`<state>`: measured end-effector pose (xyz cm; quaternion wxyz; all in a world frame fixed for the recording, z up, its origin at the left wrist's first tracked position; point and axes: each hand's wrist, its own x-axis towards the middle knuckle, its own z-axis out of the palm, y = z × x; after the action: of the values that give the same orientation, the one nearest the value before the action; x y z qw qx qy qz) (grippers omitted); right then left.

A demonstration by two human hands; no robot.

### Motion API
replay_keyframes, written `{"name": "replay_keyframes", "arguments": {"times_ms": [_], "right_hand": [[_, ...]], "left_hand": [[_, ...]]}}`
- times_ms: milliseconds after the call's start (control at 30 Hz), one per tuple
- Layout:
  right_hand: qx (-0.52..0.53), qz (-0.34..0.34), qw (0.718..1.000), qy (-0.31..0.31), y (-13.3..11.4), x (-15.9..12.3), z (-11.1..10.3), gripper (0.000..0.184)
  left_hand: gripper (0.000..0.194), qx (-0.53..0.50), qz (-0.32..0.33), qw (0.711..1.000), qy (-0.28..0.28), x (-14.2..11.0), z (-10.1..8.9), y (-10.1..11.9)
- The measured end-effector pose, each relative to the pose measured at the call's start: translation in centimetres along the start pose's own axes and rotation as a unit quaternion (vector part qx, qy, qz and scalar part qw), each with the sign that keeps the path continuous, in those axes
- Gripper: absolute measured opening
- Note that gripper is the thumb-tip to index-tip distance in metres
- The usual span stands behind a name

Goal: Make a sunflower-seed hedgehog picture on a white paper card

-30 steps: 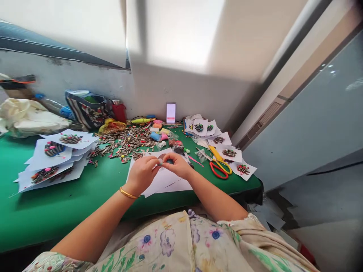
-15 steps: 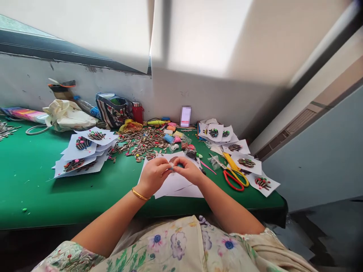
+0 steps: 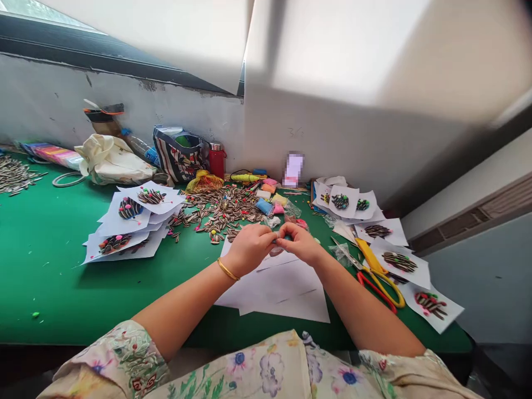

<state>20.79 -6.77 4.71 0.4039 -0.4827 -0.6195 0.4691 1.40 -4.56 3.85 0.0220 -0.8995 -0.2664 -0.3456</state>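
My left hand (image 3: 251, 247) and my right hand (image 3: 300, 243) meet fingertip to fingertip above the white paper sheets (image 3: 286, 285). Both are closed in a pinch. Between the fingertips is a small pale bit (image 3: 277, 239) that looks like crinkled plastic; most of it is hidden. Just beyond the hands lie a white crumpled plastic piece (image 3: 272, 221), a pink lump of clay (image 3: 301, 223) and a blue pack of clay (image 3: 265, 206). A heap of striped sunflower seeds (image 3: 233, 205) spreads behind my left hand.
Cards with seed figures are piled at left (image 3: 124, 227) and right (image 3: 399, 260). Scissors (image 3: 384, 282) and a yellow cutter (image 3: 369, 256) lie right of my hand. Along the wall stand a red flask (image 3: 216, 160), a striped bag (image 3: 180, 158) and a phone (image 3: 293, 169).
The camera view has shifted, so the table things sit differently in the picture. My hands stay together, pinching the small bit, now slightly farther over the sheets.
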Motion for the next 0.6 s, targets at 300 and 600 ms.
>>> {"name": "replay_keyframes", "arguments": {"times_ms": [300, 600], "right_hand": [[-0.067, -0.016, 0.998, -0.002, 2.2, 0.6, 0.3, 0.015], [-0.060, 0.003, 0.998, 0.007, 2.4, -0.4, 0.5, 0.014]], "left_hand": [[0.021, -0.013, 0.007, 1.000, -0.003, -1.3, 1.8, -2.0], [0.004, -0.198, -0.096, 0.975, -0.014, -1.7, 2.0, -1.8]]}}
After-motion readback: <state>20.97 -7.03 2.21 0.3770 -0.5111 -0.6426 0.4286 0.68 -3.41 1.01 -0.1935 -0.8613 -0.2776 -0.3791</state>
